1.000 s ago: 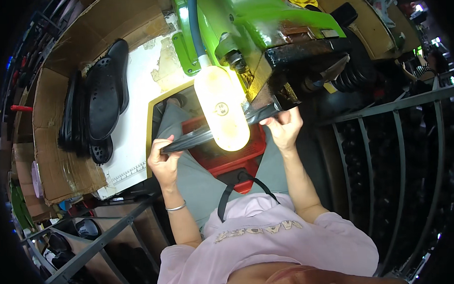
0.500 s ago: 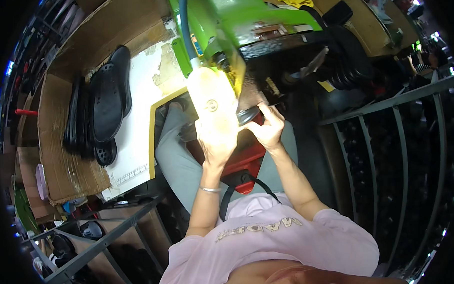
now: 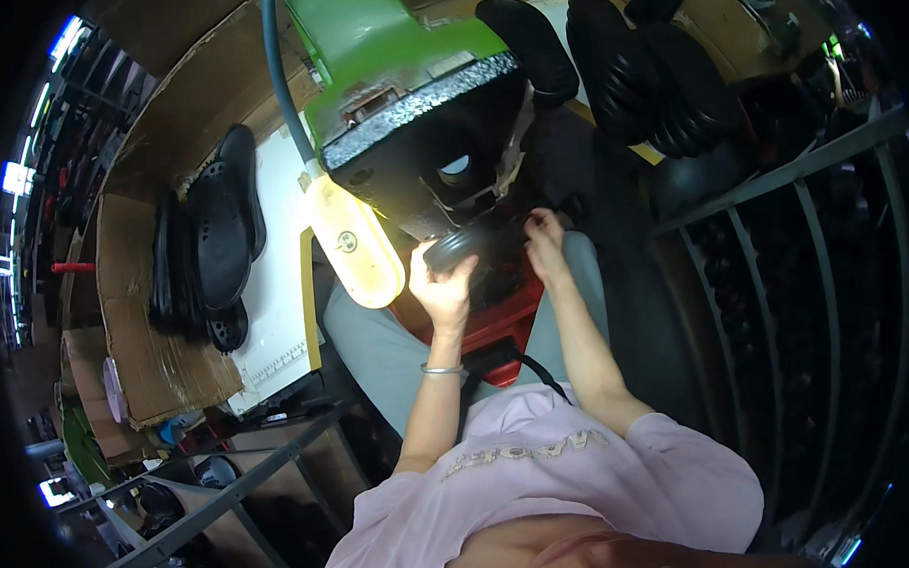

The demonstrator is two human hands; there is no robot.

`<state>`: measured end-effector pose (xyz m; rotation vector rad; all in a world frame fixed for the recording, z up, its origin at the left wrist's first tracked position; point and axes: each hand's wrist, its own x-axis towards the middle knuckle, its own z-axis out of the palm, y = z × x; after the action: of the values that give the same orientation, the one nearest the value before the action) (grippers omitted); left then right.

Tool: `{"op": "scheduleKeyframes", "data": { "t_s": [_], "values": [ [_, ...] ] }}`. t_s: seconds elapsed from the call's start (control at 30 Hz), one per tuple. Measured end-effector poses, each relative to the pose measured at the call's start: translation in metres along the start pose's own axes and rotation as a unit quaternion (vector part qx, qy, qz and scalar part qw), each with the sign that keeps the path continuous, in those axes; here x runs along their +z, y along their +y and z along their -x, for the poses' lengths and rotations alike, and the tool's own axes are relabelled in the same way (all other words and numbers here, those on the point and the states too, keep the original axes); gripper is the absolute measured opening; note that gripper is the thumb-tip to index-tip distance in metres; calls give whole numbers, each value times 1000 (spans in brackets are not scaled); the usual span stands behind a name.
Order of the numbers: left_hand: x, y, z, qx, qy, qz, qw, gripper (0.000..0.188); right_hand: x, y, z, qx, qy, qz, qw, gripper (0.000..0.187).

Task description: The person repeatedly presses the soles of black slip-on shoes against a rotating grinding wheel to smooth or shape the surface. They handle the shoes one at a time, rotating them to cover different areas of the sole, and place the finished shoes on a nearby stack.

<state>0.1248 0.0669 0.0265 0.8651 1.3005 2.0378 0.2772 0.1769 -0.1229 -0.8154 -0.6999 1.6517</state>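
Observation:
Below the dark underside of a green machine [image 3: 386, 46], I have a glossy black shoe sole [image 3: 455, 250] between my hands. My left hand [image 3: 442, 292] is closed around its left end, thumb and fingers on opposite edges. At the other end, the fingers of my right hand [image 3: 545, 243] are bent together and appear to pinch the piece; shadow hides part of that contact. A yellow lamp head [image 3: 355, 245] hangs on a grey-blue cable just left of my left hand.
Black perforated clog uppers [image 3: 222, 232] and stacked soles lie in a cardboard box [image 3: 135, 315] at left. More black soles [image 3: 648, 77] are piled right of the machine. Metal rails [image 3: 782, 187] run along the right, and a red surface [image 3: 486, 323] lies between my knees.
The view has shifted, putting the machine and lamp further left. The lamp no longer covers my left hand. My hands and the sole have come clear of the lamp's glare.

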Motion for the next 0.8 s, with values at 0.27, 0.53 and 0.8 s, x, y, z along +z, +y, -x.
{"op": "scheduleKeyframes", "data": {
  "t_s": [0.27,0.53,0.8],
  "values": [
    [0,33,-6,28,-29,61,997,45,31,-177,12,-293,120,313,896,41],
    [-53,20,-2,-29,31,99,994,48,78,-202,23,-358,39,396,845,45],
    [-122,50,8,3,55,202,978,44,135,-163,40,-348,-86,309,881,66]
  ]
}}
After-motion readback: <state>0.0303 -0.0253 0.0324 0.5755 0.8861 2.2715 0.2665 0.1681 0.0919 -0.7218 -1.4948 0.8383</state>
